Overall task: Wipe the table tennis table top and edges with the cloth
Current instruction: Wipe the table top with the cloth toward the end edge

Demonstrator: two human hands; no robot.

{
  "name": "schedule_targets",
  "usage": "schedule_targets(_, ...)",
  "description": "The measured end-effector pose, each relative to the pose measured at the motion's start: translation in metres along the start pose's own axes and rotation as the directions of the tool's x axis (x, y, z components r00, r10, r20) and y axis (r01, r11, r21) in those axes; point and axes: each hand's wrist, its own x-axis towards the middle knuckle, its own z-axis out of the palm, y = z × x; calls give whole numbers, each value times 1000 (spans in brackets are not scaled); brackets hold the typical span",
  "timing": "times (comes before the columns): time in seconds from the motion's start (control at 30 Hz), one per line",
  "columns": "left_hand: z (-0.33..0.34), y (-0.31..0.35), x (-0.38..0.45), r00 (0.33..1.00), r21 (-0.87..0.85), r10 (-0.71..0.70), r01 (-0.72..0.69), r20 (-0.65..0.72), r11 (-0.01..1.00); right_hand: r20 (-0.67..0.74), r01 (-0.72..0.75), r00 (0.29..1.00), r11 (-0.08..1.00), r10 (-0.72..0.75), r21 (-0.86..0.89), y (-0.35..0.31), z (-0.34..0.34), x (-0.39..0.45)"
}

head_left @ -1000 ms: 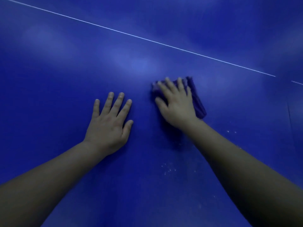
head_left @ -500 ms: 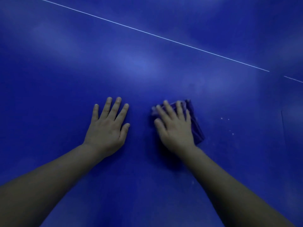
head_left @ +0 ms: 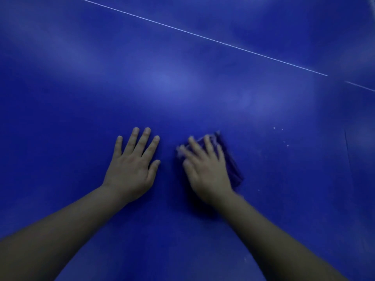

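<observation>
The blue table tennis table top [head_left: 182, 88] fills the whole view. My right hand [head_left: 205, 169] lies flat on a folded dark purple cloth [head_left: 233, 169] and presses it onto the surface with straight fingers; the hand is motion-blurred. Most of the cloth is hidden under the palm, only its right side and far edge showing. My left hand [head_left: 134, 167] rests flat on the bare table just left of it, fingers spread and holding nothing.
A thin white line [head_left: 203, 36] crosses the table diagonally from the upper left to the right. A few pale specks [head_left: 284, 141] lie on the surface to the right of the cloth. A seam [head_left: 348, 159] runs down the table near the right edge.
My right hand has drawn the cloth back toward me across the table. My left hand has stayed planted flat, and the view has shifted with my head.
</observation>
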Motion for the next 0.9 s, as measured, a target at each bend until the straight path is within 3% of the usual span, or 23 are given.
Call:
schedule_targets(0.1, 2, -2, -16, 1000, -7, 17, -17, 0, 1000, 115, 222, 970, 974, -216, -42, 6, 8, -69)
schedule_targets(0.17, 2, -2, -29, 1000, -16, 19, -19, 13, 1000, 127, 281, 955, 954, -268, -106, 35, 3, -76)
schedule_targets(0.2, 3, -2, -36, 1000, -18, 16, -16, 21, 1000, 102, 231, 970, 964, -219, -129, 44, 0, -70)
schedule_targets(0.27, 5, -1, -49, 1000, -26, 15, -14, 27, 1000, 61, -35, 997, 997, 40, -71, 45, -6, -47)
schedule_targets(0.33, 7, 3, -64, 1000, -23, 17, -16, 25, 1000, 51, -292, 955, 956, 292, -4, 20, 1, -35)
schedule_targets(0.37, 9, 5, -72, 1000, -15, 13, -13, 27, 1000, 35, -335, 942, 942, 335, -13, -1, 7, -38)
schedule_targets(0.47, 13, 9, -94, 999, -19, 27, -26, 26, 999, 6, -127, 992, 991, 127, -32, -57, 25, -90)
schedule_targets(0.53, 15, 9, -111, 998, -12, 44, -44, 33, 999, 107, 45, 993, 998, -41, -39, -62, 31, -143)
schedule_targets(0.6, 17, 8, -127, 997, -14, 49, -49, 53, 999, 202, 115, 974, 991, -99, -69, -39, 23, -174)
schedule_targets(0.67, 18, 9, -140, 996, -20, 47, -46, 70, 999, 193, 47, 981, 994, -28, -100, -9, 11, -176)
schedule_targets(0.73, 19, 12, -152, 997, -39, 43, -40, 66, 998, 226, -192, 957, 981, 184, 12, 2, 5, -159)
schedule_targets(0.8, 20, 16, -160, 997, -45, 38, -35, 69, 998, 192, -342, 927, 936, 321, 87, -17, 7, -141)
schedule_targets(0.9, 23, 21, -169, 997, -18, 28, -27, 76, 999, 123, -281, 954, 959, 275, 35, -70, 26, -156)
